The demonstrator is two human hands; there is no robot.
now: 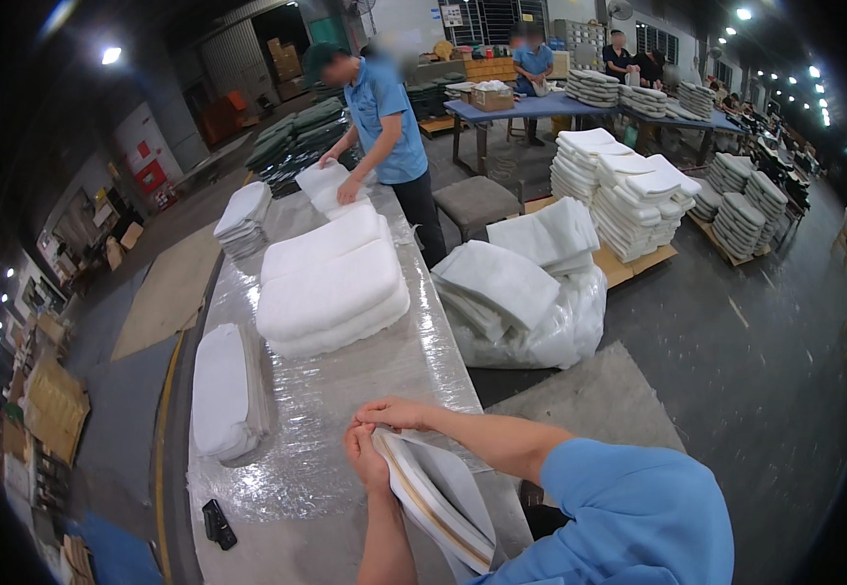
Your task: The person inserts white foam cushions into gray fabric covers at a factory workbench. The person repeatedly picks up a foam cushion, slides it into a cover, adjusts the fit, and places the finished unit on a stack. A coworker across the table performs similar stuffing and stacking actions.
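My left hand (367, 460) and my right hand (396, 413) meet at the far end of a long white fabric piece (448, 487) with a tan stripe along it. The fingers of both hands are closed on that end. The near part of the piece hangs toward me, its layers gaping apart. Beyond my hands, a thick stack of white padding (331, 283) lies on the plastic-covered table (311, 409). To the left stands a stack of folded white pieces (224, 390). How the fingertips grip is partly hidden.
A small black object (217, 525) lies near the table's left edge. Across the table, a co-worker (385, 117) handles a white sheet (324, 187). At right are a plastic bag of white padding (540, 317), a stool (477, 205) and tall white stacks (614, 185).
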